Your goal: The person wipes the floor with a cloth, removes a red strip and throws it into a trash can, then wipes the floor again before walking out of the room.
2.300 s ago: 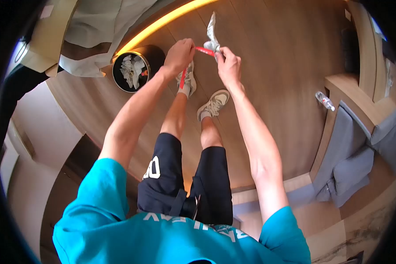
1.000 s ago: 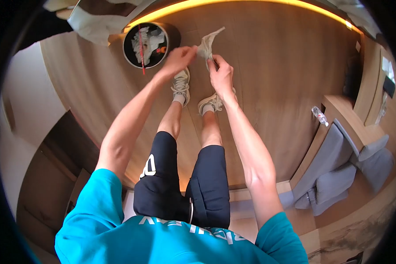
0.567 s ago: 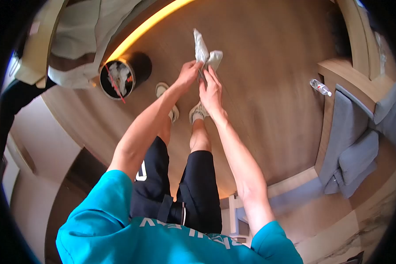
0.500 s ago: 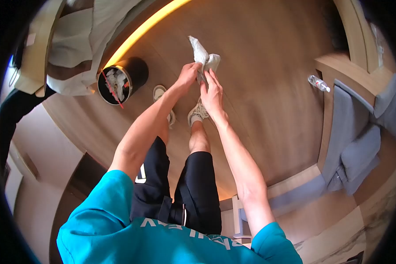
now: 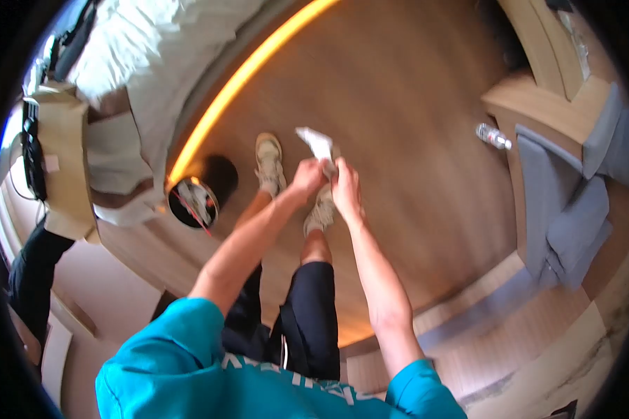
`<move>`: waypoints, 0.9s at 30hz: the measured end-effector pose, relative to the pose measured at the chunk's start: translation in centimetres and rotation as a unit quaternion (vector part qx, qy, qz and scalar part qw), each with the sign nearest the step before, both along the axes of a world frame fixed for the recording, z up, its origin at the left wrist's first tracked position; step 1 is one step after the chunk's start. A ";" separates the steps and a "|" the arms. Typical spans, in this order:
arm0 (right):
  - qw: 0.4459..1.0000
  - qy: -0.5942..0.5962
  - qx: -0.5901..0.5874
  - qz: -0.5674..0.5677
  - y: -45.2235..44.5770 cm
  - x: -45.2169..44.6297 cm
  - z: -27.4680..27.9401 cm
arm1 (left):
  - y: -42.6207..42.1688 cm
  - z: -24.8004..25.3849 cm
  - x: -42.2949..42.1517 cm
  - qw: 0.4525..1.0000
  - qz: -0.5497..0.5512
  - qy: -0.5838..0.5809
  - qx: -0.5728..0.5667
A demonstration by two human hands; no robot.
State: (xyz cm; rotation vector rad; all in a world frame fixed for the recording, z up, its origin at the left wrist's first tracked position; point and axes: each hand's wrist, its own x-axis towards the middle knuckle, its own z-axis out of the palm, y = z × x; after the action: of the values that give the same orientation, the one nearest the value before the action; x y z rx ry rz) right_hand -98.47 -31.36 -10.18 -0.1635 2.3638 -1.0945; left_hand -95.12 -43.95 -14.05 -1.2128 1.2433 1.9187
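- Two bare hands are close together over the wood floor (image 5: 412,160), and both hold one white bundle (image 5: 317,142).
- The left hand (image 5: 309,175) has its fingers bent and shut on the low end of the white bundle.
- The right hand (image 5: 346,188) is just beside it. Its fingers are shut on the low end too, but I cannot tell how each finger bends.
- The white bundle sticks out past the hands, with a thin tip that points up and left. It is blurry, so I cannot tell if it is cloth, paper or plastic.
- A black bin (image 5: 223,177) is on the floor, left of the hands and apart from them.
- White trash (image 5: 204,203) is inside the bin, and a thin red strip (image 5: 192,212) lies across the bin's mouth and pokes out past the rim.
- Two light shoes are on the floor. The left shoe (image 5: 269,160) is between the bin and the hands. The right shoe (image 5: 319,214) is partly behind the hands.
- A clear bottle (image 5: 493,136) is far to the right, near a wood bench (image 5: 538,105) and some gray cushions (image 5: 573,216).
- A bright yellow light (image 5: 248,68) makes a curved line on the floor's edge, beside a pale sheet (image 5: 164,87).
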 end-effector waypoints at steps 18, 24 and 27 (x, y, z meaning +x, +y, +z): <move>0.987 0.153 -0.030 -0.043 -0.5 -22.5 -16.0 | -1.4 -15.4 -24.9 0.968 -0.090 0.181 -0.150; 0.996 0.026 0.081 -0.017 1.2 -18.9 -27.4 | -2.2 -21.8 -23.6 0.799 -0.405 0.195 -0.399; 0.993 0.072 0.088 -0.003 1.1 -19.9 -25.7 | -2.0 -22.8 -23.4 0.711 -0.424 0.363 -0.427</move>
State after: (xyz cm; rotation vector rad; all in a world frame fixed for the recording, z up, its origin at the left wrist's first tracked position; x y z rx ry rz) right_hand -118.38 -30.28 -35.91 -0.1786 2.5771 -0.8969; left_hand -118.56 -45.98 -36.90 0.0502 2.6741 1.0358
